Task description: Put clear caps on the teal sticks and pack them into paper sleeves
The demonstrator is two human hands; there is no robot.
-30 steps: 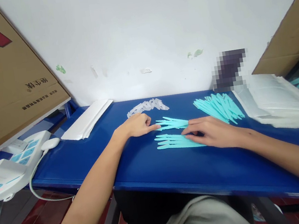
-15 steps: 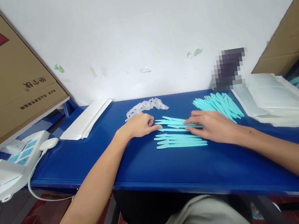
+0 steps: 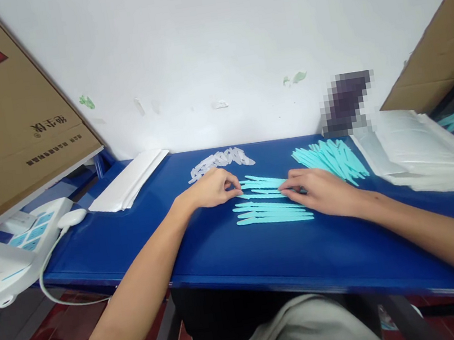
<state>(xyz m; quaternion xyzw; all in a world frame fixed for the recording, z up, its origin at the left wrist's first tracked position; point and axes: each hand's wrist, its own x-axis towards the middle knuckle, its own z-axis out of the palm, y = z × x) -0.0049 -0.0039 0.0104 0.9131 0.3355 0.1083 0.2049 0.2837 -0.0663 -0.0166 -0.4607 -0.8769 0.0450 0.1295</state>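
Slim turquoise sticks, shaped like eyebrow razors, lie side by side on the blue table, most of them roughly level across it. My left hand has thumb and forefinger pinched at the left end of one turquoise stick in the upper group. At that stick's right end, the fingers of my right hand are closed on it, covering its tip. Behind my left hand is a small heap of translucent whitish pieces. A loose pile of more turquoise sticks lies beyond my right hand.
White folded sheets lie at the back left, near a power strip with a white cable. Clear plastic bags are stacked at the right. Cardboard boxes flank the table, and a white wall stands behind.
My left thumb and forefinger have come together at the stick's left end. My right fingers have drawn closer together on its right end. The other sticks look unmoved.
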